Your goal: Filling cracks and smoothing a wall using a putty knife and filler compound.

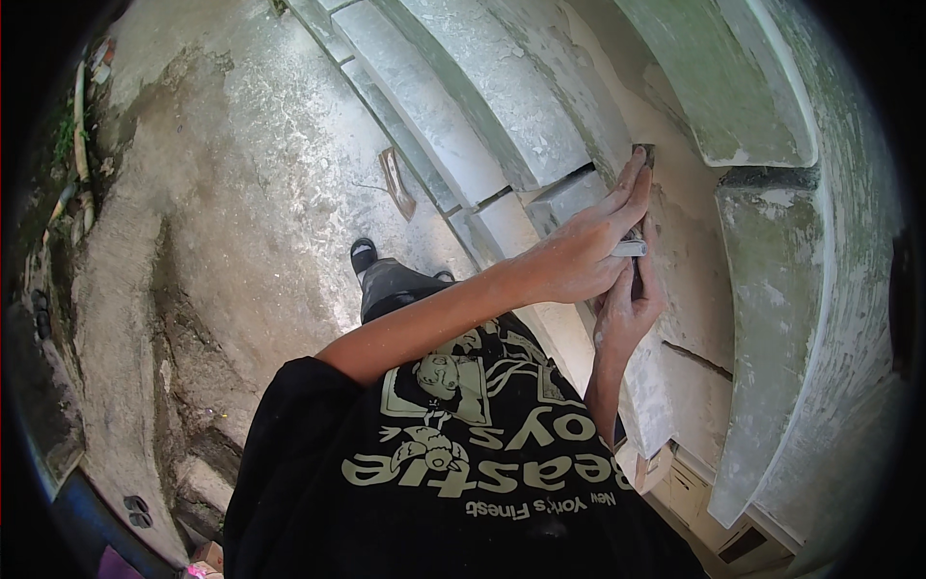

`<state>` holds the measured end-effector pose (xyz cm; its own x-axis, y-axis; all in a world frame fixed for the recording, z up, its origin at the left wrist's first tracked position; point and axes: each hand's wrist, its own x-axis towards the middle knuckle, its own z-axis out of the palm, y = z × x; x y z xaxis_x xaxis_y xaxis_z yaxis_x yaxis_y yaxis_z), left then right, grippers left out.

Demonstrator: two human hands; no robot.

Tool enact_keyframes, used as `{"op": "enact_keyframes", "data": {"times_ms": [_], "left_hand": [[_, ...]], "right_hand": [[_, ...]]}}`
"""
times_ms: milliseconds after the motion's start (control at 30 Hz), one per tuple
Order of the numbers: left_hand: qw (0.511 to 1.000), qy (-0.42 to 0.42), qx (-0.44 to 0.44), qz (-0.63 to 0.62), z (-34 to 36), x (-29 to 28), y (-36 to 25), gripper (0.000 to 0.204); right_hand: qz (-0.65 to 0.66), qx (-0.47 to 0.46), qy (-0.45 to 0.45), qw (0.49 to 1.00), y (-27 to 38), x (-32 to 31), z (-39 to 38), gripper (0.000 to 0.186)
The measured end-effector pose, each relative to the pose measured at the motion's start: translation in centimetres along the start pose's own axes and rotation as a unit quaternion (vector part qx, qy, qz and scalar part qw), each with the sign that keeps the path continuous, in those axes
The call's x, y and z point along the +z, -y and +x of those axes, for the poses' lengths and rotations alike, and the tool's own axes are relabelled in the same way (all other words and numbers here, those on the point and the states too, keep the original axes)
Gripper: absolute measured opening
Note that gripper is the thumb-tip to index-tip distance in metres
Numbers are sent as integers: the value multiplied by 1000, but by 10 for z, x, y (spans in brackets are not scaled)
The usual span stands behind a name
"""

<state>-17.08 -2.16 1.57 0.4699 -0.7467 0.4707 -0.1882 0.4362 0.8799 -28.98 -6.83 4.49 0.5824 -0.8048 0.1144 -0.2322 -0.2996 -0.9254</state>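
My left hand (584, 253) reaches across to the right, its fingers stretched along a narrow dark bar (648, 152) and wrapped over it. My right hand (629, 307) grips the nearer part of the same bar from below, fingers pointing away from me. A folded grey strip (630, 248), maybe sandpaper, sticks out between the two hands. The bar lies against the pale recessed face (690, 227) of a long plastered moulding. Most of the bar is hidden by my fingers, so its exact kind is unclear. Whitish dust covers both hands.
Long grey stepped mouldings (424, 106) run along the left of my hands. A greenish raised moulding (772, 280) with a dark gap stands to the right. On the stained concrete floor (260, 193) lies a brown-edged piece (396, 183). Pipes (82, 145) line the far left.
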Motion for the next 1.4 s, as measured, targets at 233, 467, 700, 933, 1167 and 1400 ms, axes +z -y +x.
{"op": "enact_keyframes", "data": {"times_ms": [233, 467, 700, 933, 1167, 1400], "left_hand": [[1000, -9, 11, 4, 4, -8, 4, 93], [1000, 3, -26, -7, 11, -21, -7, 85], [999, -28, 20, 41, 9, -16, 5, 82], [999, 7, 14, 36, -3, -18, 3, 84], [996, -3, -6, 90, -14, -9, 18, 81], [997, -11, 17, 81, -6, -9, 17, 78]], "right_hand": [[-29, -24, 12, 999, -7, 2, 12, 47], [-33, -33, 5, 999, -14, 10, 19, 47], [-33, -25, 14, 999, -6, 15, 17, 47], [34, 47, 60, 997, 6, -4, 6, 47], [78, 85, 79, 990, -12, -12, 7, 51], [59, 86, 46, 993, -2, -3, 11, 50]]}}
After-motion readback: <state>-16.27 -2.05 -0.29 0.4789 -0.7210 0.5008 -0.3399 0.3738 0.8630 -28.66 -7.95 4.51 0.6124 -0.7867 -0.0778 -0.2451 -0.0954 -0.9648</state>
